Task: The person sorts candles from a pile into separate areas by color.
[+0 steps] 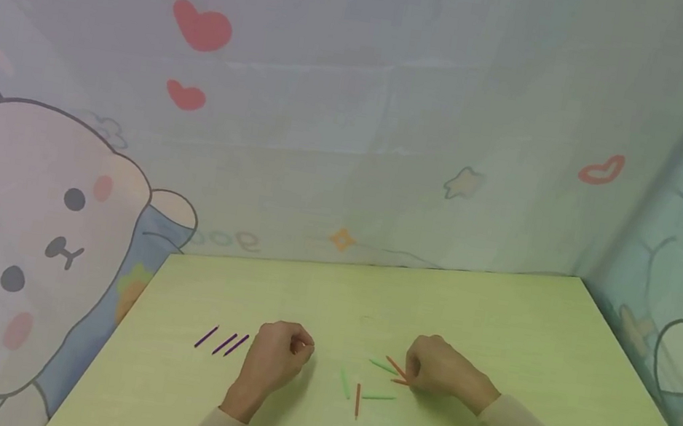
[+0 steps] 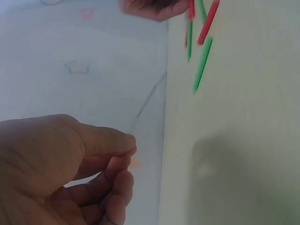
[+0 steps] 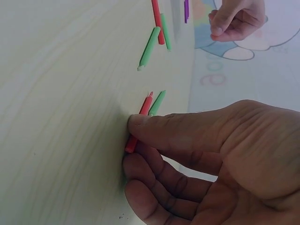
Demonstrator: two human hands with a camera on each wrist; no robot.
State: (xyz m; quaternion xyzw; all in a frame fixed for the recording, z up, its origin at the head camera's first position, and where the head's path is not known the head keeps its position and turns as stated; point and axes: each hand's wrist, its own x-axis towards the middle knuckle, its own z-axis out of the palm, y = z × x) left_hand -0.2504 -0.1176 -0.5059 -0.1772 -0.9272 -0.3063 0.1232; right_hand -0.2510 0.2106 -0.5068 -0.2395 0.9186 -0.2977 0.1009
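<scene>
My right hand [image 1: 440, 368] pinches a thin red stick [image 3: 146, 104] with a narrow tip between thumb and fingertips, low over the table. Right beside it lies a green stick [image 3: 158, 103], and another red stick [image 1: 396, 365] reaches to the hand. My left hand [image 1: 273, 357] is raised off the table with curled fingers, thumb tip against the index finger. Nothing shows between those fingertips in the left wrist view. Nearer me lie two more green sticks [image 1: 379, 397] and a red stick [image 1: 357, 399].
Three purple sticks [image 1: 223, 342] lie side by side, slanted, left of my left hand. The pale yellow-green table [image 1: 467, 305] meets a printed cloth backdrop [image 1: 330, 108] at its far edge. Cloth also hangs along both sides.
</scene>
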